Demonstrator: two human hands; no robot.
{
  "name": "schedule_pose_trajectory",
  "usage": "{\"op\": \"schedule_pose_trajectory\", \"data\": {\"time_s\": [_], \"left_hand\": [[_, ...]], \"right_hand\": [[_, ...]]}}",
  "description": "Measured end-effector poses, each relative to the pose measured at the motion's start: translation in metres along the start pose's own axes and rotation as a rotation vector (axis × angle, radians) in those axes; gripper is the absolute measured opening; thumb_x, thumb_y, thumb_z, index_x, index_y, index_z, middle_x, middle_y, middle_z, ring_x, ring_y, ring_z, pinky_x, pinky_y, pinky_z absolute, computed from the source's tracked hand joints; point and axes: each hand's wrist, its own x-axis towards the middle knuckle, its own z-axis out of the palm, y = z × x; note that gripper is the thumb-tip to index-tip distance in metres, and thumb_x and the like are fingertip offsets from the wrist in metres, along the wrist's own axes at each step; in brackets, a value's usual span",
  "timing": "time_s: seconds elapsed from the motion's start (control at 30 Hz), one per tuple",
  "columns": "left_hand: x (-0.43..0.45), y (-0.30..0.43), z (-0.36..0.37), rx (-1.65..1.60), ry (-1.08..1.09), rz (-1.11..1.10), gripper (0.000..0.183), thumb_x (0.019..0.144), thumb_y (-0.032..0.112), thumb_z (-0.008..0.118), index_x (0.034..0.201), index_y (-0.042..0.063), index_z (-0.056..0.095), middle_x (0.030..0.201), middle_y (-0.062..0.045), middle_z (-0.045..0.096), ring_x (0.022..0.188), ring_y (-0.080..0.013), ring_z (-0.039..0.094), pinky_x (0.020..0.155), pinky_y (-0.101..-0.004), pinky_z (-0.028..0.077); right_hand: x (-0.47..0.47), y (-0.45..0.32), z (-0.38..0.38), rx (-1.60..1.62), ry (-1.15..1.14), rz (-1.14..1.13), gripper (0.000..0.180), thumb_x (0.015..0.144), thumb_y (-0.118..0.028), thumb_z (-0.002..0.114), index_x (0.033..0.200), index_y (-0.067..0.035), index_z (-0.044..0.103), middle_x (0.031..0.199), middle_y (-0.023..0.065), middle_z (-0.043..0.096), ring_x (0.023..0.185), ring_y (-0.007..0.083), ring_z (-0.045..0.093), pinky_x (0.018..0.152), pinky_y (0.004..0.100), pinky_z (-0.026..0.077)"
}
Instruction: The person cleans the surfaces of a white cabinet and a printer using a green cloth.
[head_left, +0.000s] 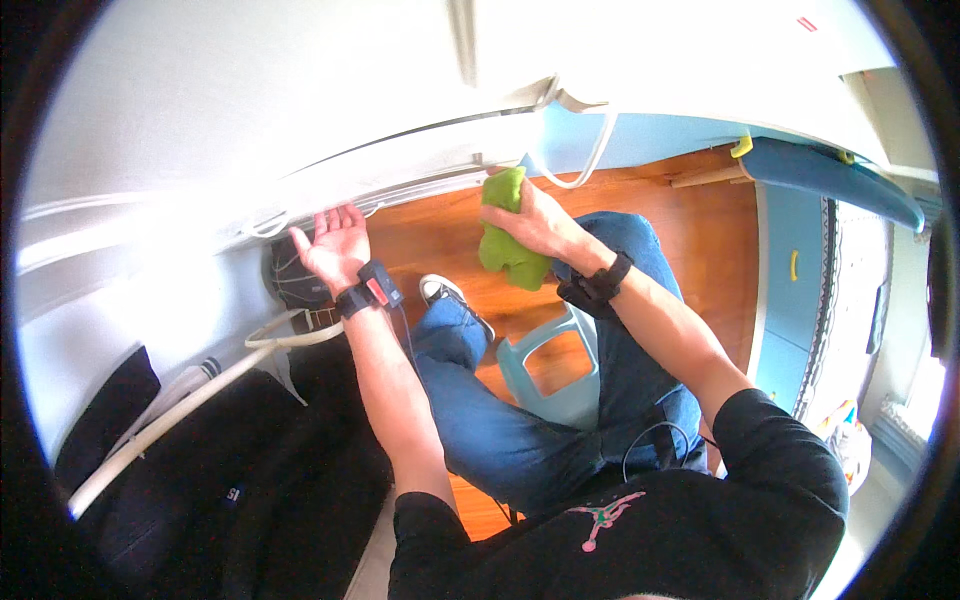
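Note:
A crumpled green cloth (517, 259) is gripped in my right hand (544, 225), beside the lower edge of a brightly lit white panel (360, 120). My left hand (337, 247) is turned palm up with the thumb spread, and its fingertips reach the panel's lower edge. Nothing shows in that palm. Thin white cables (268, 225) run along the edge near the left fingers. A thicker white loop (592, 165) hangs to the right of the cloth. Glare washes out much of the panel, so its exact kind is unclear.
Between my legs stands a light blue plastic stool (517, 367) on the wooden floor (705, 255). A cream tubular frame (180, 409) and dark fabric (247, 465) lie to the left. Blue drawers (780, 300) and a blue chair-like seat (832, 176) are at right.

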Motion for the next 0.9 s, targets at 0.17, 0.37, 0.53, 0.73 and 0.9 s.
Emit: {"op": "schedule_pose_trajectory", "data": {"time_s": [0.17, 0.37, 0.53, 0.73, 0.9], "left_hand": [[0.011, 0.003, -0.008, 0.137, -0.062, -0.049, 0.086, 0.080, 0.080, 0.058, 0.121, 0.004, 0.053, 0.118, -0.010, 0.054, 0.101, -0.0247, 0.047, 0.083, -0.0372, 0.038], [0.021, -0.003, -0.004, 0.150, -0.017, -0.034, 0.098, 0.074, 0.087, 0.059, 0.121, 0.001, 0.055, 0.118, -0.014, 0.055, 0.104, -0.0267, 0.049, 0.091, -0.0395, 0.039], [0.012, -0.021, 0.014, 0.144, -0.046, 0.101, 0.112, 0.075, 0.086, 0.057, 0.141, -0.004, 0.046, 0.145, -0.018, 0.050, 0.138, -0.0341, 0.043, 0.118, -0.0518, 0.030], [0.007, -0.028, 0.019, 0.212, -0.070, 0.166, 0.116, 0.072, 0.087, 0.061, 0.149, 0.002, 0.040, 0.152, -0.016, 0.045, 0.140, -0.0317, 0.042, 0.119, -0.0480, 0.031], [0.013, -0.013, 0.012, 0.432, -0.102, 0.383, 0.116, 0.075, 0.097, 0.035, 0.155, 0.012, 0.036, 0.154, -0.017, 0.043, 0.141, -0.0361, 0.041, 0.119, -0.0554, 0.029]], "right_hand": [[-0.005, -0.020, -0.015, -0.153, -0.085, 0.006, 0.064, 0.091, -0.041, 0.067, 0.127, 0.009, 0.049, 0.111, 0.0312, 0.067, 0.106, 0.0414, 0.068, 0.093, 0.0443, 0.054], [-0.004, 0.002, -0.024, -0.209, -0.110, 0.049, 0.057, 0.089, -0.038, 0.068, 0.118, 0.009, 0.055, 0.106, 0.0318, 0.068, 0.104, 0.0418, 0.068, 0.091, 0.0453, 0.054], [0.000, 0.018, -0.036, -0.178, 0.000, 0.093, 0.057, 0.086, -0.036, 0.072, 0.126, 0.001, 0.055, 0.109, 0.0253, 0.068, 0.107, 0.0360, 0.068, 0.093, 0.0419, 0.054], [-0.015, 0.013, -0.041, -0.094, 0.227, -0.146, 0.059, 0.090, -0.033, 0.066, 0.138, -0.006, 0.045, 0.104, 0.0268, 0.070, 0.101, 0.0454, 0.068, 0.089, 0.0483, 0.053], [-0.019, -0.001, -0.044, -0.073, 0.128, -0.063, 0.052, 0.097, -0.042, 0.061, 0.136, -0.009, 0.051, 0.103, 0.0262, 0.070, 0.102, 0.0457, 0.067, 0.088, 0.0494, 0.053]]}}
